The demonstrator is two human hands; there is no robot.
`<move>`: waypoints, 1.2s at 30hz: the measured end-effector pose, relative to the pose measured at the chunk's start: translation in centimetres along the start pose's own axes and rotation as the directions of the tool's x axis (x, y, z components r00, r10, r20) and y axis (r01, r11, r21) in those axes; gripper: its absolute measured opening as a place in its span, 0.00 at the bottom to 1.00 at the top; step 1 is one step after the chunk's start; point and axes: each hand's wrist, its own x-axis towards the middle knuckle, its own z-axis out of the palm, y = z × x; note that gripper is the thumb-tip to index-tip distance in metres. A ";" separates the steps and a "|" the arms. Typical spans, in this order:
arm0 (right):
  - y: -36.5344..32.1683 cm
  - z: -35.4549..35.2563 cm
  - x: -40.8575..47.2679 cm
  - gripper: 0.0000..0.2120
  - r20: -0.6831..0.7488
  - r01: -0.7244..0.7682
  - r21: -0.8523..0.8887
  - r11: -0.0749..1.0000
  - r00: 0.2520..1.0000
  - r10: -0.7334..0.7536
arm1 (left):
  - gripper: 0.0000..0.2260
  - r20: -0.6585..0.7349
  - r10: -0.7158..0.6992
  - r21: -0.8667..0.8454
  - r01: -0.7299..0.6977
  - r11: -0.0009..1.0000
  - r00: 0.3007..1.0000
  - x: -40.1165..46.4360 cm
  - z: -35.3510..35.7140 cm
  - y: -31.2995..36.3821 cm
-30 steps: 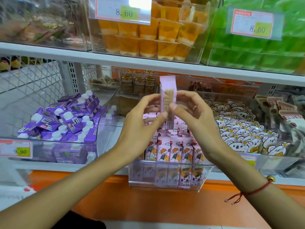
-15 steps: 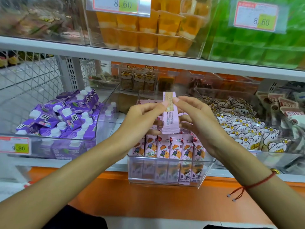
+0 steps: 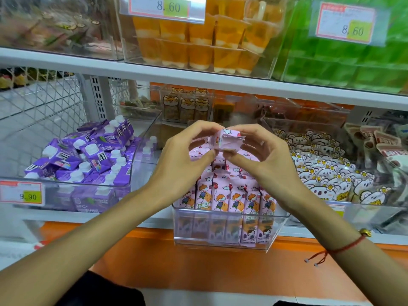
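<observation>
Low in the frame, my two forearms run up from the corners, with a red string bracelet (image 3: 344,246) on the right wrist. Just above them, at lower centre, the clear bin (image 3: 277,230) juts over the orange shelf edge. Its row of pink packets (image 3: 231,198) stands upright, and the front row looks full.

Over that bin, at mid-frame, my left hand (image 3: 183,160) and right hand (image 3: 265,160) both pinch a single pink packet (image 3: 225,140) between thumb and curled fingertips. The left hand takes its left end and the right hand its right side.

The packet's attitude has changed. A second ago it stood upright and higher, narrow edge toward me. Half a second ago it had dropped but was still upright. Now it is tipped over, with a folded end facing the camera. I read this as turning the pack to check it or line it up before slotting it in with the others. It is not yet in the bin.

Left of the hands lie purple cartons (image 3: 92,151), and right of them bear-print bags (image 3: 326,173). Farthest off, along the top, orange jelly cups (image 3: 198,38) and green packs (image 3: 353,69) sit on the upper shelf.
</observation>
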 end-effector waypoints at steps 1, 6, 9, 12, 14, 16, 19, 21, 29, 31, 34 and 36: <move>0.0 0.0 0.0 0.19 0.001 0.000 -0.011 1.000 1.000 0.000 | 0.17 0.000 -0.009 -0.017 0.009 1.000 1.000 0.0 0.0 0.1; 0.1 0.1 -0.2 0.34 0.044 -0.101 -0.001 0.995 0.994 0.101 | 0.16 -0.062 -0.263 -0.416 0.214 0.884 0.963 0.5 0.1 0.6; -0.1 0.3 -0.1 0.24 0.018 -0.098 0.103 0.990 0.995 0.097 | 0.19 -0.029 -0.384 -0.522 0.313 0.793 0.923 0.5 0.1 0.5; -0.3 -0.3 0.2 0.19 -0.043 -0.116 0.161 0.980 0.991 0.125 | 0.29 -0.062 -0.417 -0.520 0.328 0.789 0.907 0.6 -0.2 0.0; -0.2 -0.6 0.3 0.19 -0.027 -0.172 0.205 0.964 0.983 0.181 | 0.34 -0.100 -0.374 -0.467 0.288 0.836 0.922 0.7 -0.6 -0.3; 0.2 -0.7 0.4 0.20 -0.018 -0.242 0.246 0.939 0.967 0.254 | 0.29 -0.112 -0.283 -0.373 0.224 0.901 0.952 0.7 -0.8 -0.2; 0.4 -0.8 0.6 0.21 -0.036 -0.336 0.389 0.857 0.925 0.379 | 0.17 -0.054 -0.143 -0.209 0.129 0.969 0.988 0.5 -0.7 0.2; 0.3 -0.8 0.8 0.18 -0.078 -0.358 0.472 0.806 0.893 0.443 | 0.18 0.010 -0.094 -0.184 0.095 0.978 0.995 0.3 -0.5 0.4; 0.7 -0.4 1.0 0.18 -0.144 -0.448 0.393 0.803 0.833 0.535 | 0.18 -0.102 -0.043 -0.100 0.033 0.994 0.994 0.2 -0.3 0.8; 1.1 -0.1 0.7 0.17 -0.170 -0.448 0.083 0.890 0.874 0.456 | 0.17 -0.149 -0.068 -0.099 0.054 0.994 0.986 0.4 -0.5 0.6; 1.9 0.1 -0.3 0.21 -0.046 -0.271 -0.492 0.828 0.957 0.286 | 0.16 -0.144 -0.092 -0.040 0.088 0.995 0.985 0.7 -0.9 -0.1; 2.4 0.0 -0.9 0.28 0.076 -0.199 -0.616 0.762 0.948 0.309 | 0.15 -0.112 -0.110 0.005 0.111 0.994 0.988 0.7 -1.1 -0.6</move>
